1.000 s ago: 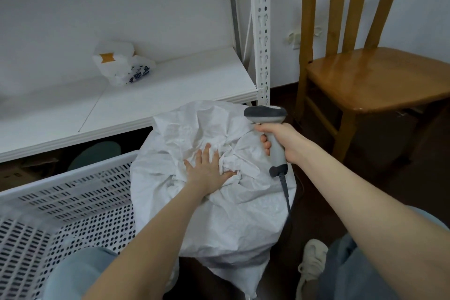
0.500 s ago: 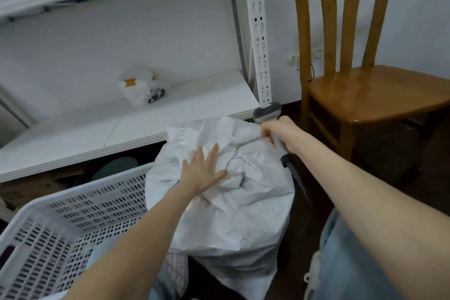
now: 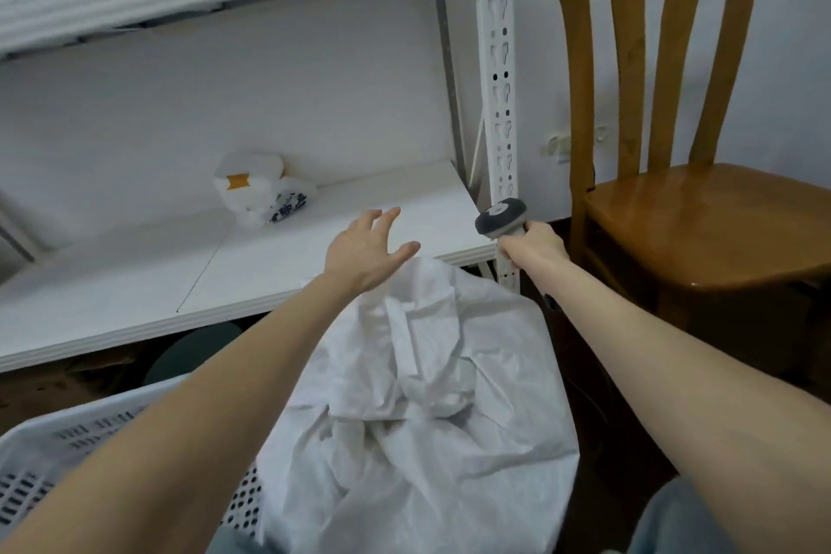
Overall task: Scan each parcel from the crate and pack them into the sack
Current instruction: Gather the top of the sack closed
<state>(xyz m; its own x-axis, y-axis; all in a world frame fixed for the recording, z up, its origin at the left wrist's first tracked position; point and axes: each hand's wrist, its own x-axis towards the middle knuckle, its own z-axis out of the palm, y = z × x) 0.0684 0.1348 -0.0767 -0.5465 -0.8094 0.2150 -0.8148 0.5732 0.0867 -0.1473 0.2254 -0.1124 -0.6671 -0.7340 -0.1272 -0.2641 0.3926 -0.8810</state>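
Right hand (image 3: 535, 250) wraps the grey handheld scanner (image 3: 501, 218), left hand (image 3: 368, 250) spread wide, holding nothing. Crumpled white woven sack (image 3: 427, 396) sits between both arms, just beside the white perforated plastic crate (image 3: 67, 454). Nobody's holding the sack, so it might slump shut.

Crumpled white sack (image 3: 418, 418) beside perforated crate (image 3: 40, 454)

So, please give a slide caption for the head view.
Left hand open above the sack, right hand gripping the scanner.
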